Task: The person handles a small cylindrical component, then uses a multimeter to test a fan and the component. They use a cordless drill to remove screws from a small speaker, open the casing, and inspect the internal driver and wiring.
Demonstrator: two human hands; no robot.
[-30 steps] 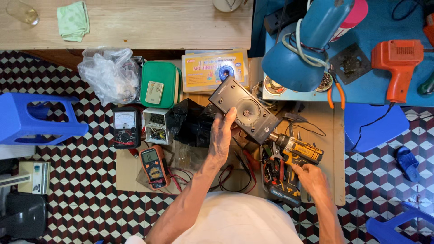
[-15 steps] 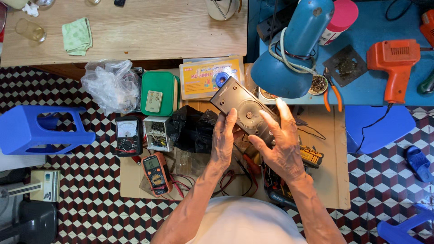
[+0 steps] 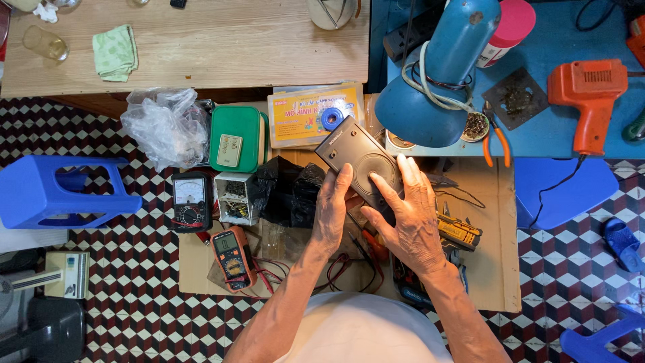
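A black rectangular speaker box (image 3: 357,156) with a round grille is held tilted above the cardboard sheet (image 3: 484,195). My left hand (image 3: 333,214) grips its lower left edge from below. My right hand (image 3: 408,216) lies flat over its lower right part, fingers spread across the grille. A yellow-and-black cordless screwdriver (image 3: 459,231) lies on the cardboard just right of my right hand. Red-handled tools and tangled wires (image 3: 373,250) sit under my wrists.
An orange multimeter (image 3: 232,251), an analog meter (image 3: 190,200), a small parts box (image 3: 235,197) and a green case (image 3: 236,138) lie left. A blue lamp (image 3: 437,87), orange heat gun (image 3: 587,93) and pliers (image 3: 496,140) are right. A blue stool (image 3: 54,193) stands far left.
My right hand left the screwdriver on the cardboard and came up onto the speaker box. The box has shifted slightly toward me, held now by both hands.
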